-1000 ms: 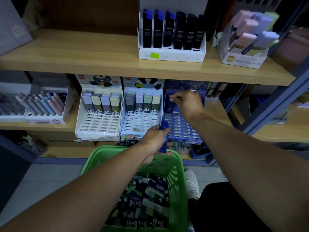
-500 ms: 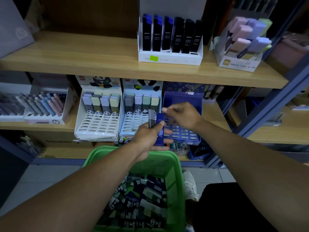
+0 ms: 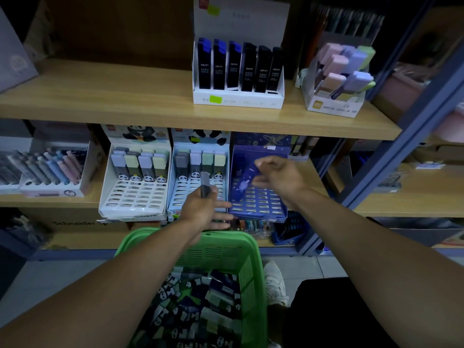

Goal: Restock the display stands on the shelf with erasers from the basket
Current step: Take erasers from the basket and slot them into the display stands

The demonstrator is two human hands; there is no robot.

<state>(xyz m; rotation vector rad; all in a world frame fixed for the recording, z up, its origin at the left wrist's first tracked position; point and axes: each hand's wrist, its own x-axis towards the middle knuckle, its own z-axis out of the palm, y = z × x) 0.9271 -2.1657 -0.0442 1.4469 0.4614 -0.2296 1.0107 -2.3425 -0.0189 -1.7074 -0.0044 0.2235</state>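
Pinching a blue eraser [image 3: 244, 177] over the blue stand [image 3: 258, 197], the right hand [image 3: 278, 175] works beside the left hand [image 3: 203, 209], which grips a grey eraser [image 3: 204, 184] left of that stand, above the basket [image 3: 233, 249].

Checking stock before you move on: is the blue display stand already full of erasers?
No. The blue display stand shows rows of empty slots, while the right hand holds a blue eraser over it.
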